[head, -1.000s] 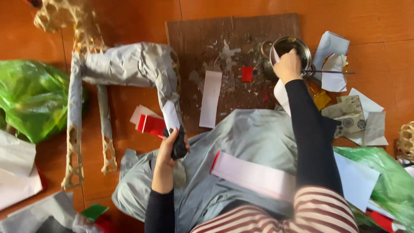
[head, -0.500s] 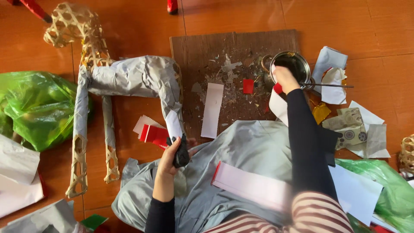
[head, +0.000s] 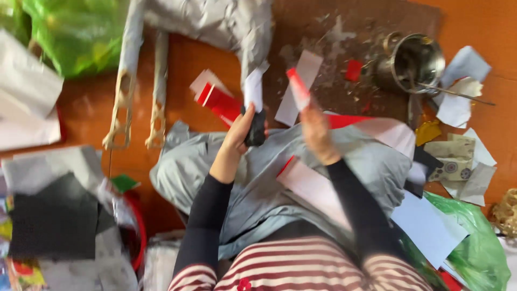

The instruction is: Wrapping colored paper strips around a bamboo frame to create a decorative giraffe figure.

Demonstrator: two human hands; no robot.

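My left hand [head: 238,133] grips the lower end of a leg [head: 254,110] of a paper-covered animal figure [head: 204,21], where a dark tip shows under white paper. My right hand [head: 315,132] is raised just right of it and holds a strip of paper [head: 298,88], red on one side and white on the other. The image is blurred by motion. A grey cloth [head: 269,178] lies over my lap beneath both hands.
A brown board [head: 350,32] lies on the orange floor with a metal pot [head: 417,59] and paper scraps [head: 458,102] at right. Red-and-white strips [head: 218,99] lie near the figure's leg. Green plastic bags [head: 70,32] sit top left and bottom right.
My right hand left the metal pot and came back toward the figure's leg, now holding a red-and-white strip. The view dropped lower. My left hand stayed on the leg.
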